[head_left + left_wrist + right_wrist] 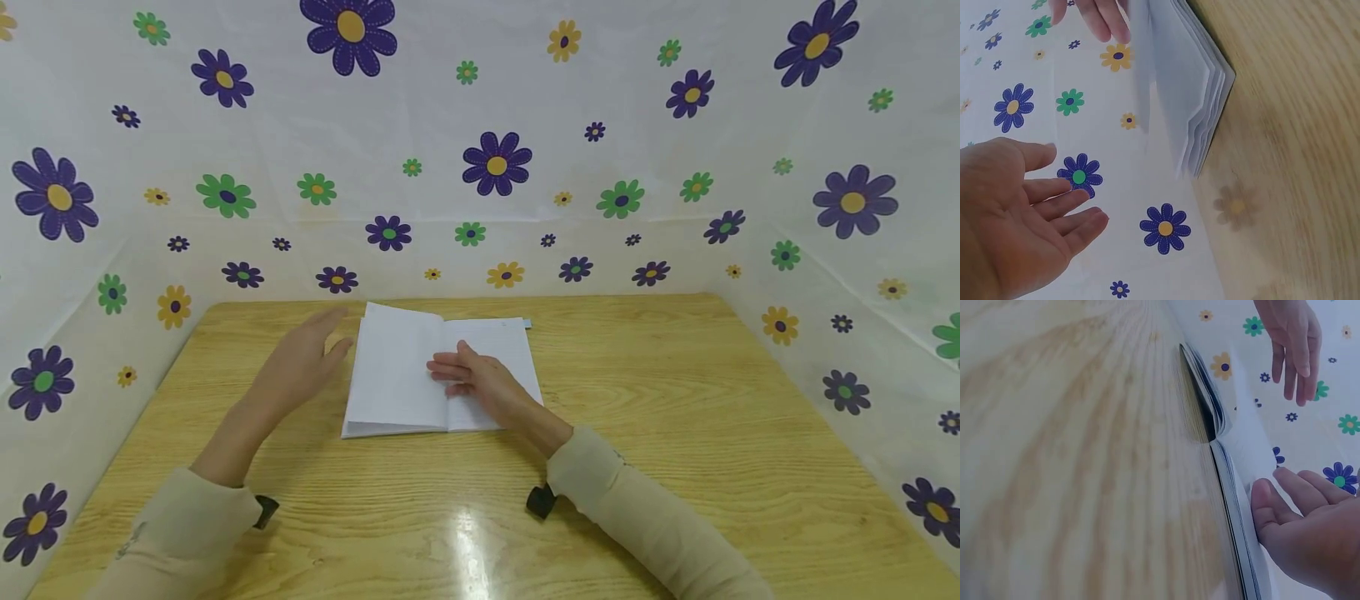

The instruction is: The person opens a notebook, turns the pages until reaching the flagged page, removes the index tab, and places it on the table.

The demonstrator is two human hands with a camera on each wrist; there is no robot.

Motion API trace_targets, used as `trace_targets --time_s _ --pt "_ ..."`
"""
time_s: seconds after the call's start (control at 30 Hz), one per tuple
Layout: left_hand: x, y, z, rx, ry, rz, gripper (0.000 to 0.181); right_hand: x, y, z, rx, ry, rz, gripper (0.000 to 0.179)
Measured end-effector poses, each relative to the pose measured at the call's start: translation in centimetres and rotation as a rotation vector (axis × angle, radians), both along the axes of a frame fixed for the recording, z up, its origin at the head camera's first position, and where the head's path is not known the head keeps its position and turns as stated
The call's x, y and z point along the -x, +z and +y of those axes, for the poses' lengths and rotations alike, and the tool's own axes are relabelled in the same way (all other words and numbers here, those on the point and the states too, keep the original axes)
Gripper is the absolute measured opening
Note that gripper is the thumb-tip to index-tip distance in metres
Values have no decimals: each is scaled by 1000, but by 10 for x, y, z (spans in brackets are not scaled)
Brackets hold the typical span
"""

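Observation:
An open notebook (401,375) with white pages lies on the wooden table, its left-hand leaves slightly raised at the lower edge. My right hand (487,385) is over the right page near the centre fold, fingers extended toward the left page. In the right wrist view the right hand (1310,519) overlaps the page surface, holding nothing. My left hand (300,367) hovers just left of the notebook, fingers relaxed and apart from it. The left wrist view shows that left hand (1035,219) with its palm bare and the notebook's fanned page edges (1204,119) beyond it.
The wooden table (675,417) extends around the notebook on every side. A white cloth (435,108) printed with purple, green and yellow flowers encloses the table at the back and both sides. A small light-blue tab (528,323) sticks out at the notebook's upper right edge.

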State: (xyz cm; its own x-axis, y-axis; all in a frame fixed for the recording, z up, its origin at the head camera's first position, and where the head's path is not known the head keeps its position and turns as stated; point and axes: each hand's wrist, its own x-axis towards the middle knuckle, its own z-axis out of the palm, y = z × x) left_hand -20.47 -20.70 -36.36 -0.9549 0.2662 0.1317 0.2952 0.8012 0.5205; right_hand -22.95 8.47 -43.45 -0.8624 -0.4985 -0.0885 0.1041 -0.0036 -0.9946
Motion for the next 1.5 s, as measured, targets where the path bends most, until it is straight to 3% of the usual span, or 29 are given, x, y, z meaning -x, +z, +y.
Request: trace_targets --time_s 0.1,0.4,0.57,0.93,1.23,1.33,1.5 --pt "3 -7 3 18 -41 -34 59 0 -1 0 -19 30 4 66" --pt "13 -43 26 223 -181 -154 70 0 -1 1 -69 100 34 65" --pt "16 -51 36 282 -221 -193 71 1 -3 1 -86 124 52 65" --pt "13 -57 38 344 -195 -307 77 -3 -1 1 -80 122 49 63" --pt "12 -57 36 328 -207 -328 77 1 0 19 -53 1 28 64" --pt "12 -57 36 325 -217 -322 78 1 3 32 -83 -46 37 56" --pt "13 -57 35 323 -221 -325 78 -2 12 53 -259 -126 80 50"
